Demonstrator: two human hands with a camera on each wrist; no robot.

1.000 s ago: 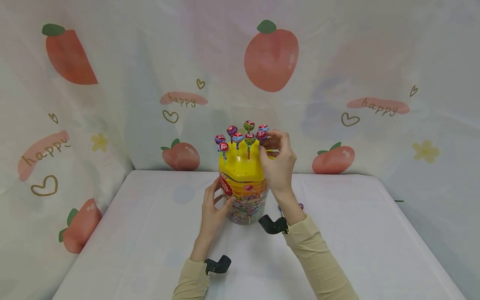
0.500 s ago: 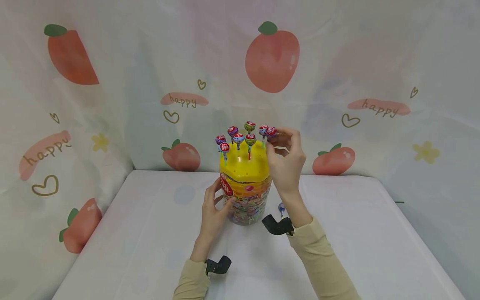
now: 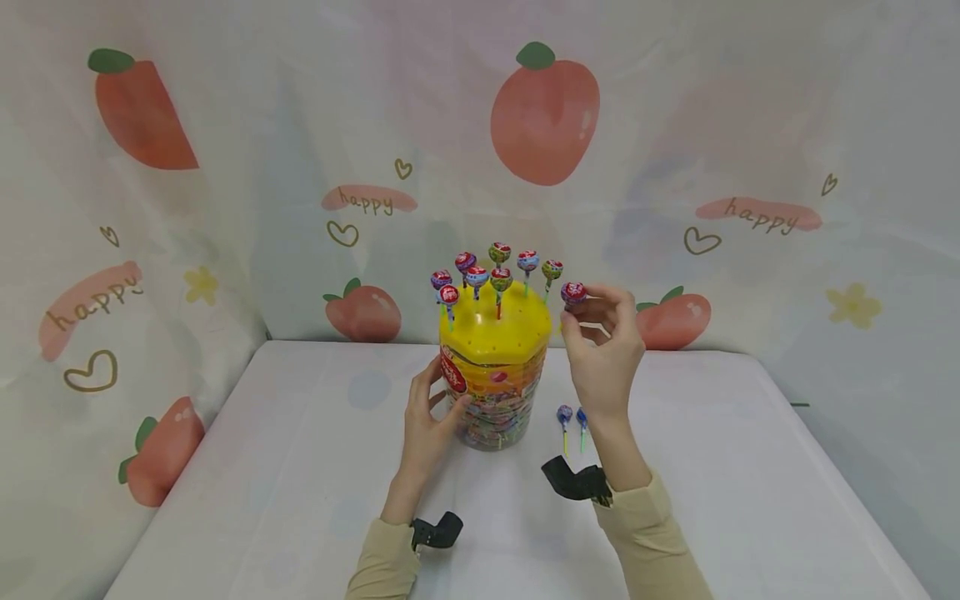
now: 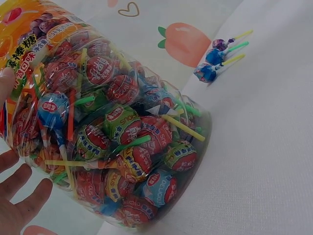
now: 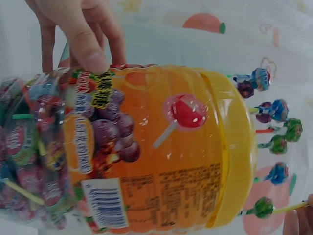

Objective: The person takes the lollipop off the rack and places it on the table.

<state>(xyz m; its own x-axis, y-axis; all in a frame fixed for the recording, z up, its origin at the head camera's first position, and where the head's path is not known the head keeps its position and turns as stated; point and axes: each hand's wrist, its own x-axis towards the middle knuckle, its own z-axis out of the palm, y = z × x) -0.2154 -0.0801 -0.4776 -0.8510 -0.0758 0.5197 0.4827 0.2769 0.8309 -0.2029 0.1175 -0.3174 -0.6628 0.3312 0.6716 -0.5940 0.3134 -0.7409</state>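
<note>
With the right hand (image 3: 609, 350), holding a purple-and-red wrapped lollipop (image 3: 573, 293) pinched between thumb and fingertips, head up, just right of the jar's lid. Has drawn it outward over the last second, from above the right part of the yellow lid (image 3: 491, 337) to just beyond its edge. Cannot tell whether the yellow stick (image 5: 288, 208) touches the lid. Has uncovered by that shift a green lollipop (image 3: 552, 269) standing at the lid's right edge, screened by the fingers earlier. Judged from this, seems to leave the held lollipop supported by the hand alone, unseated in the lid. Has kept the left hand (image 3: 429, 421) round the left side of the lollipop jar (image 3: 506, 385), thumb on the front, apparently steadying it. Has left the jar upright on the desk (image 3: 697, 450) with no visible shift. Can count eight standing lollipops (image 3: 476, 276) on the jar's lid, green one included; suggests a part-filled top, with bare holes along the front. Now shows two blue lollipops (image 3: 565, 414) lying right of the jar, freed from behind the right wrist; adds, from the left wrist view, a purple lollipop (image 4: 222, 44) beside them.
</note>
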